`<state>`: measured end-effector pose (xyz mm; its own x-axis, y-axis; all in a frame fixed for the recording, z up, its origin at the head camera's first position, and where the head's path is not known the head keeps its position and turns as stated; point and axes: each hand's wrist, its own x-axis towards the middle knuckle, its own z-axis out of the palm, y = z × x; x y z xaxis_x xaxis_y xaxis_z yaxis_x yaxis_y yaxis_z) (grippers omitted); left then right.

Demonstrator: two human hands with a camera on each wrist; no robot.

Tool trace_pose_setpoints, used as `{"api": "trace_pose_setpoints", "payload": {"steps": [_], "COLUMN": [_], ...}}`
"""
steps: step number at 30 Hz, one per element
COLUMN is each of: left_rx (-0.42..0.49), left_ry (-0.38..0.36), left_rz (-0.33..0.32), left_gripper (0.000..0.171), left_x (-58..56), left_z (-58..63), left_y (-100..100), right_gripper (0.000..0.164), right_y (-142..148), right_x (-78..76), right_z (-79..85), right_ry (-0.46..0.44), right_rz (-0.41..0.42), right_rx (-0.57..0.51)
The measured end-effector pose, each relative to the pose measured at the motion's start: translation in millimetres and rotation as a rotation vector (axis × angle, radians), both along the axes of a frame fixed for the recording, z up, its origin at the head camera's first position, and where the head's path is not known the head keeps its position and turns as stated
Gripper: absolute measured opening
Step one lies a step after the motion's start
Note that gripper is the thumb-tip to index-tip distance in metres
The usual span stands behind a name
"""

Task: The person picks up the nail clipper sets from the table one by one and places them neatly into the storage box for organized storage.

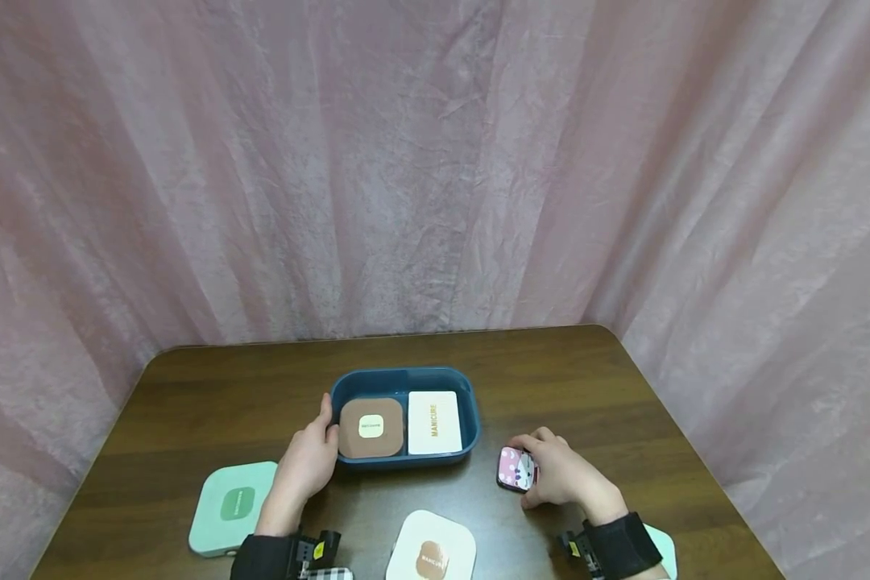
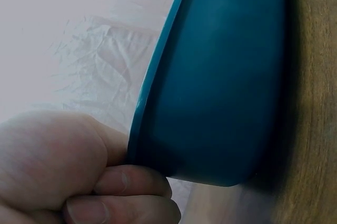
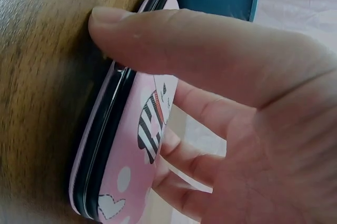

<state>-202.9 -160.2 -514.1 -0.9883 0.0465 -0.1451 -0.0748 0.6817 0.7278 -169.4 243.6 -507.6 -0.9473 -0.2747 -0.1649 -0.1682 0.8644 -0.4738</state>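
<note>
My left hand point(image 1: 308, 463) grips the left end of a blue rectangular tub point(image 1: 471, 411). In the left wrist view, curled fingers point(image 2: 131, 182) sit right at the tub's rim. Inside the tub lie a brown square case point(image 1: 348, 443) with a pale label and a white case point(image 1: 420, 435) marked MANICURE. To the tub's right, my right hand point(image 1: 565, 475) holds a small pink cartoon-printed case point(image 1: 513, 469) with a black edge band. The right wrist view shows its thumb point(image 3: 142, 37) across the near side of the pink case point(image 3: 124, 166) and the other fingers behind it.
A mint green case point(image 1: 213, 515) lies left of my left forearm. Near the front edge is a white case point(image 1: 420, 536) with a brown label. Another mint green thing point(image 1: 663, 548) shows partly behind the right wrist. Pink curtains point(image 1: 435, 161) hang behind the wooden table point(image 1: 261, 403).
</note>
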Motion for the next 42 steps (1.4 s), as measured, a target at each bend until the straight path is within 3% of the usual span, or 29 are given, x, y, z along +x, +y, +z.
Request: {"api": "trace_pose_setpoints", "payload": {"steps": [8, 14, 42], "left_rx": [-0.001, -0.003, -0.005], "left_ry": [-0.012, -0.006, -0.006], "left_rz": [0.001, 0.000, 0.000], "left_gripper": [0.067, 0.067, 0.067], "left_x": [0.1, -1.6, -1.1], "left_z": [1.5, -0.3, -0.2], "left_y": [0.2, 0.1, -0.5], "right_gripper": [0.083, 0.069, 0.064], "right_y": [0.2, -0.8, -3.9], "right_x": [0.3, 0.9, 2.3], "right_z": [-2.1, -2.7, -3.1], "right_ry": [0.008, -0.024, -0.018], "right_rz": [-0.056, -0.121, -0.132], "right_rx": [-0.022, -0.019, -0.015]}}
